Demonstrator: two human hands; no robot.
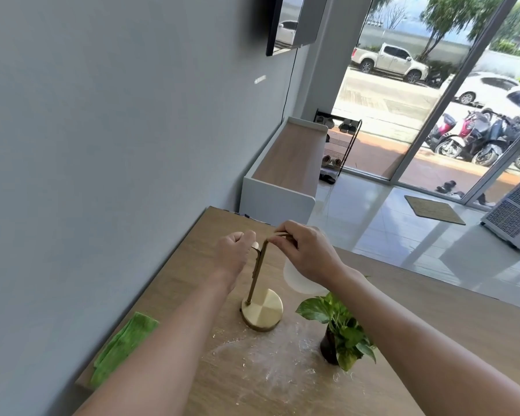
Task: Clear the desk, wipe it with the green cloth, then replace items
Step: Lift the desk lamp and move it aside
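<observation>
A brass desk lamp with a round base stands on the wooden desk. Its white globe shade hangs partly hidden under my right wrist. My left hand grips the top of the lamp's upright stem. My right hand pinches the lamp's upper arm. A small potted plant in a dark pot stands right of the lamp base. The green cloth lies crumpled at the desk's left edge by the wall. White dust and crumbs cover the desk in front of the lamp.
The grey wall runs along the desk's left side. A low white cabinet stands beyond the desk's far end. Tiled floor, a shoe rack and glass doors lie to the right.
</observation>
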